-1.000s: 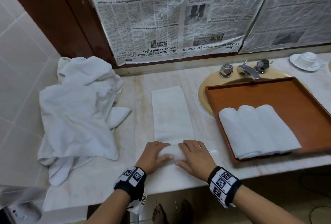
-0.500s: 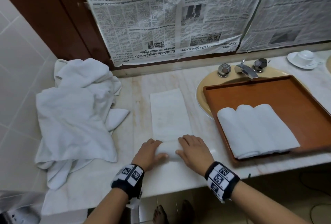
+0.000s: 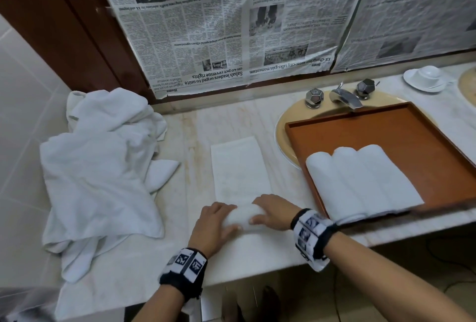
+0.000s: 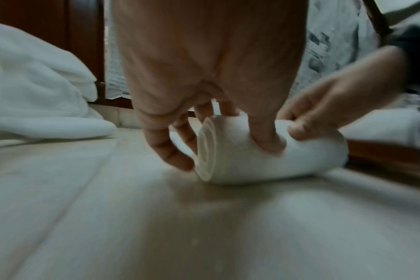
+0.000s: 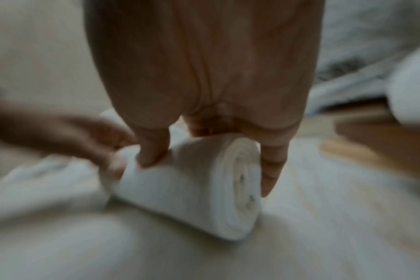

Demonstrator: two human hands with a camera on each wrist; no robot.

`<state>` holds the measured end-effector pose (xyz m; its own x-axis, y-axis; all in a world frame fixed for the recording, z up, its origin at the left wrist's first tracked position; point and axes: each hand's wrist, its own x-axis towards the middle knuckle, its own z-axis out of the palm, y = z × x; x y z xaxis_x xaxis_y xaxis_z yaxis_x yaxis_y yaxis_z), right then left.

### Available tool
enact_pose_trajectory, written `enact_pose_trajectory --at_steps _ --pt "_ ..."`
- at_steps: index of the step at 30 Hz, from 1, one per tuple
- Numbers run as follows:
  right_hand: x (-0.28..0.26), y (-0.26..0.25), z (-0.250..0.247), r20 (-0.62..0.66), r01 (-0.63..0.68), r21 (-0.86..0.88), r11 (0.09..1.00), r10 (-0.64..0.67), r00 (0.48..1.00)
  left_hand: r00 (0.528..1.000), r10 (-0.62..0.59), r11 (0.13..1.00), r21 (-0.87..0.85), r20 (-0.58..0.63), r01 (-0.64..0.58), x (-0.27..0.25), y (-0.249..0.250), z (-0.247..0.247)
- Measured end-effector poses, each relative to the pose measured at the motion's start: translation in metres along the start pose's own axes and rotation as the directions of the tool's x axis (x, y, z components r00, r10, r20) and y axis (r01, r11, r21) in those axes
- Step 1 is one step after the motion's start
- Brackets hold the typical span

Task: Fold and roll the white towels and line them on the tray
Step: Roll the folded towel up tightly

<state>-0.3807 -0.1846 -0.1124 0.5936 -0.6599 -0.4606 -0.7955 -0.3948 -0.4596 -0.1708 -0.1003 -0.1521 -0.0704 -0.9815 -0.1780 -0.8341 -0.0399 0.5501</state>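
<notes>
At the near edge of the marble counter (image 3: pixel 180 257), I had both hands curled over the half-rolled towel (image 3: pixel 242 214). My left hand (image 3: pixel 213 226) gripped its left end, thumb pressed into the near face and fingers (image 4: pixel 180 132) wrapped behind the spiral edge, which I judged kept the layers from slipping sideways. My right hand (image 3: pixel 274 212) clamped the other end the same way, its thumb (image 5: pixel 153 149) dug into the cloth beside the coiled end, so that the roll would stay tight and square. One flat strip of that same towel (image 3: pixel 238 167) lay stretched away from me toward the wall, folded narrow so the finished roll would match the others in length. To my right, one wooden tray (image 3: pixel 386 128) sat across the basin (image 3: pixel 283 120), near enough for a short carry. Three rolled towels (image 3: pixel 360 182) lay in it, touching side by side at its near left corner, leaving room beyond them for more. To my left, one heap of unfolded white towels (image 3: pixel 103 167) waited; I could not count how many it held. Two tap handles flanked one spout (image 3: pixel 345 97), and one cup on one saucer (image 3: pixel 425 78) stood far right.
</notes>
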Motion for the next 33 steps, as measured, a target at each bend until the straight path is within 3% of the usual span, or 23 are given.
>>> enact_pose_trajectory --at_steps 2,6,9,14,17,19,22,24,26,28,31,33 --pt "-0.01 -0.001 0.016 -0.232 0.013 -0.21 0.978 -0.062 0.971 0.998 -0.011 0.996 -0.085 0.066 0.017 0.01 -0.004 -0.008" --pt "-0.022 0.0 0.05 -0.291 -0.034 -0.386 0.922 -0.087 0.953 0.983 -0.017 0.993 -0.109 0.183 0.038 0.021 -0.001 -0.018" --pt "-0.015 0.004 0.039 -0.235 -0.02 -0.304 0.952 -0.055 0.97 0.986 -0.01 0.994 -0.104 0.164 0.028 0.014 0.004 -0.013" --pt "0.0 0.006 0.01 -0.053 -0.041 -0.124 0.991 0.034 0.998 1.0 0.013 0.972 0.235 0.011 -0.016 -0.002 0.015 0.0" --pt "0.0 0.004 0.006 0.011 -0.065 -0.086 0.994 0.066 0.998 0.998 -0.022 0.994 0.106 0.058 0.016 0.0 0.014 0.0" --pt "-0.008 0.003 0.013 -0.084 -0.021 -0.16 0.987 0.008 0.996 0.992 -0.049 0.999 -0.001 0.116 0.049 0.006 0.008 -0.003" --pt "-0.019 0.006 0.036 -0.327 0.04 -0.317 0.948 -0.148 0.933 0.974 -0.045 0.988 -0.137 0.222 0.077 0.018 0.007 -0.013" --pt "-0.019 0.007 0.047 -0.38 0.032 -0.361 0.932 -0.178 0.907 0.953 -0.046 0.975 -0.192 0.299 0.107 0.022 0.005 -0.016" --pt "-0.013 0.009 0.047 -0.353 0.021 -0.38 0.925 -0.166 0.921 0.947 -0.08 0.975 -0.174 0.312 0.14 0.021 0.002 -0.014" --pt "-0.005 0.008 0.035 -0.29 0.026 -0.355 0.934 -0.136 0.947 0.975 -0.097 0.991 -0.072 0.198 0.114 0.012 0.002 -0.009" --pt "0.004 0.004 0.009 -0.095 0.037 -0.148 0.988 -0.051 0.994 1.0 -0.005 0.995 0.095 0.003 0.005 -0.004 0.009 -0.005" --pt "0.008 0.002 -0.004 0.024 0.03 -0.047 0.998 -0.029 0.999 1.0 -0.011 1.0 0.004 -0.022 0.011 -0.007 0.01 -0.004"
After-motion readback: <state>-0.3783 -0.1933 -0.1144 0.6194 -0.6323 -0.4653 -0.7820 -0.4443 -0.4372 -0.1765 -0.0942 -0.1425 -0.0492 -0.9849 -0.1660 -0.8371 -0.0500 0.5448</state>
